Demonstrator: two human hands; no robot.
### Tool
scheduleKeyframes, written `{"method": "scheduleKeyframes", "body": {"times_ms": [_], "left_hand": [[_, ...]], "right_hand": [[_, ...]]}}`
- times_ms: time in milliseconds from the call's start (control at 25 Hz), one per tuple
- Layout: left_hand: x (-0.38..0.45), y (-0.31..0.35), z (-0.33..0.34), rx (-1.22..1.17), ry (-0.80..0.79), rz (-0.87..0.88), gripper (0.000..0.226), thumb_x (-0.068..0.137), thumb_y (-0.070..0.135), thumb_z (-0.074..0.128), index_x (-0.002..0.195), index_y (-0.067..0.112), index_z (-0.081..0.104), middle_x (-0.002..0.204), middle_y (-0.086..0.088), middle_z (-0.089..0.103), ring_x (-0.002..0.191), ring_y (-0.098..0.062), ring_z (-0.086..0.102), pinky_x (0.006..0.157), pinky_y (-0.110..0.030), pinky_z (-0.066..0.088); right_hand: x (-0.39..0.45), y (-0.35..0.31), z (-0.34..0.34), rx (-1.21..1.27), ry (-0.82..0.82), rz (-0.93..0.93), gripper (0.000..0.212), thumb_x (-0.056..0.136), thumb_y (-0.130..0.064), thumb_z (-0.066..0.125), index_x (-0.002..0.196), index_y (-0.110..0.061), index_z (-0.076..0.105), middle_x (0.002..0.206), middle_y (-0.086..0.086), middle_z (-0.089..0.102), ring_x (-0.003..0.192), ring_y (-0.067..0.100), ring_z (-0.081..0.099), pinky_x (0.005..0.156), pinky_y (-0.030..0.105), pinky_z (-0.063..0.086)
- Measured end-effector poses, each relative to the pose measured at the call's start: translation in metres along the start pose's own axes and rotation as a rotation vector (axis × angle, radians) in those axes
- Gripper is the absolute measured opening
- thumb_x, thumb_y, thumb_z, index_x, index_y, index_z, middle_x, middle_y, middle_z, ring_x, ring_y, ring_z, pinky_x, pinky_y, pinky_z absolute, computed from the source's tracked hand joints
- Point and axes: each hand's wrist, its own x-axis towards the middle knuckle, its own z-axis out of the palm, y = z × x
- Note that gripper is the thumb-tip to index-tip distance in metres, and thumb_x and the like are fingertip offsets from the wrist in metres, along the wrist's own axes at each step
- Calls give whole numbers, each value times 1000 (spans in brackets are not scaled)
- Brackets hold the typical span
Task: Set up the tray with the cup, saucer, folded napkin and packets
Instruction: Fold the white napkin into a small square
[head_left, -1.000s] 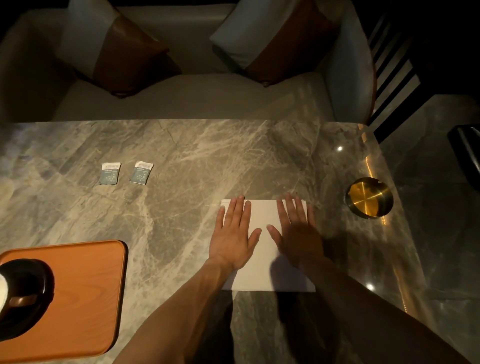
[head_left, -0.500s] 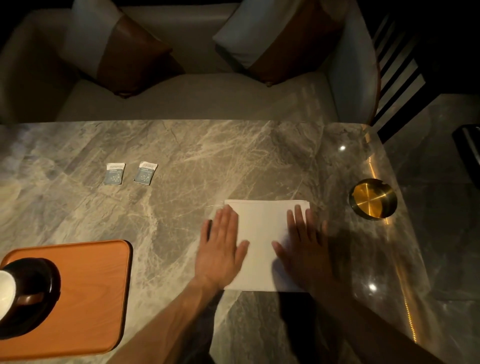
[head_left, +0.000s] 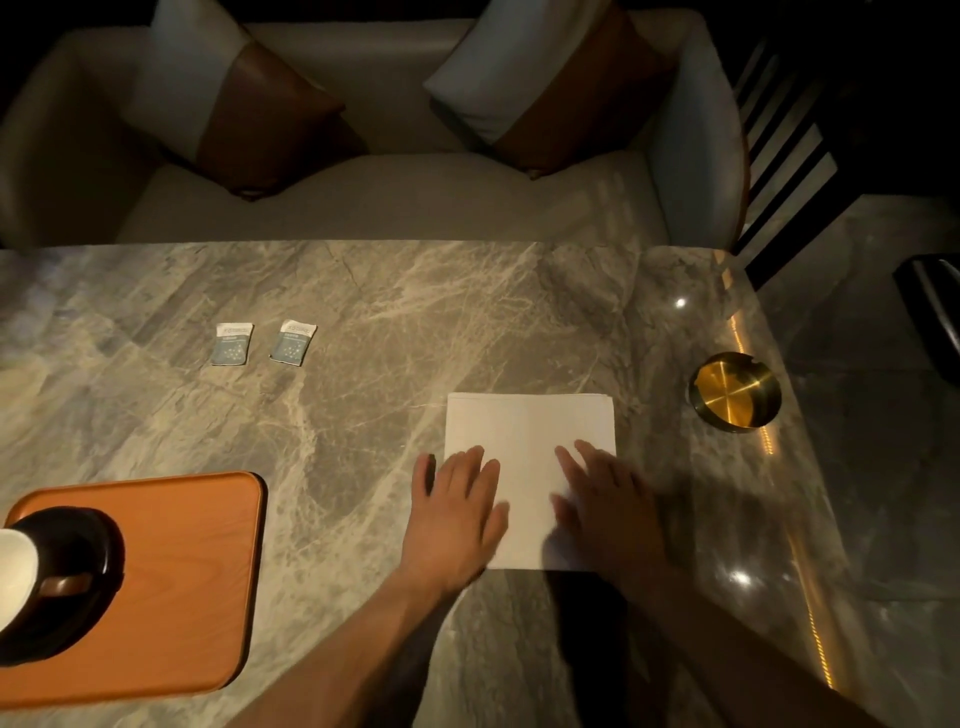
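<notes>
A white folded napkin lies flat on the marble table. My left hand rests palm down on its near left corner, fingers spread. Flat on the napkin's near right part is my right hand, in shadow. An orange wooden tray sits at the near left. On it stands a dark saucer with a cup cut off by the frame's left edge. Two small blue-grey packets lie side by side on the table beyond the tray.
A brass ashtray stands near the table's right edge. A pale sofa with two cushions runs behind the table's far edge. An LED strip glows along the right edge.
Both hands have slid back toward me along the napkin, from its far half to its near edge. The napkin stays flat in place.
</notes>
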Motion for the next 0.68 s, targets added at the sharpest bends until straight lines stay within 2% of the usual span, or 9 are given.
{"method": "scheduleKeyframes", "body": {"times_ms": [40, 80, 120, 200, 280, 360, 440, 560, 680], "left_hand": [[14, -8, -9, -27, 35, 10, 39, 96, 39, 44, 129, 21, 55, 131, -6, 54, 118, -29, 53, 107, -48, 28], [31, -16, -20, -48, 46, -2, 34, 93, 36, 49, 123, 22, 57, 121, -4, 56, 108, -29, 56, 98, -45, 35], [50, -23, -31, -43, 28, -23, 35, 91, 35, 53, 124, 22, 57, 120, -5, 56, 107, -29, 55, 93, -44, 39], [84, -33, -49, -7, -62, -75, 50, 88, 36, 61, 135, 23, 50, 131, -6, 51, 118, -30, 49, 97, -44, 39], [113, -42, -63, 20, -234, -131, 63, 85, 33, 68, 141, 24, 42, 136, -7, 47, 121, -31, 49, 98, -46, 39], [130, -46, -70, 82, -366, -134, 64, 83, 28, 70, 140, 25, 42, 127, -8, 49, 114, -30, 53, 90, -41, 41], [137, -47, -69, 99, -401, -129, 60, 83, 30, 71, 137, 25, 45, 122, -7, 51, 111, -28, 54, 84, -38, 41], [140, -47, -65, 121, -372, -114, 58, 82, 34, 71, 134, 22, 47, 120, -8, 53, 110, -29, 54, 80, -37, 40], [143, -47, -65, 129, -364, -101, 52, 82, 35, 69, 127, 18, 51, 118, -9, 56, 111, -29, 53, 76, -36, 37]], "right_hand": [[14, 6, -10, -3, -2, -24, 58, 96, -47, 41, 148, -24, 38, 152, 9, 42, 130, 34, 49, 104, 52, 42], [30, 13, -21, -12, -38, -20, 61, 95, -45, 47, 151, -26, 32, 156, 9, 36, 135, 35, 43, 107, 53, 38], [46, 19, -31, -18, -101, 6, 70, 93, -47, 52, 154, -28, 23, 161, 8, 24, 142, 36, 31, 112, 55, 30], [76, 30, -47, 18, -234, 65, 90, 86, -53, 62, 155, -31, 9, 165, 1, 9, 150, 32, 12, 117, 57, 19], [97, 36, -58, 27, -323, 46, 97, 81, -50, 70, 155, -30, 11, 163, 2, 19, 146, 30, 25, 114, 52, 29], [109, 39, -62, -38, -345, 11, 93, 79, -46, 74, 153, -29, 19, 156, 2, 31, 136, 29, 40, 103, 42, 41], [114, 40, -62, -72, -348, 7, 86, 79, -44, 75, 150, -30, 28, 151, 3, 36, 130, 28, 45, 98, 39, 45], [115, 39, -58, -82, -327, 11, 79, 80, -43, 75, 146, -32, 33, 146, 5, 40, 125, 30, 49, 97, 41, 47], [116, 39, -57, -81, -306, 27, 79, 78, -43, 76, 144, -32, 34, 144, 7, 41, 128, 32, 43, 98, 42, 45]]}}
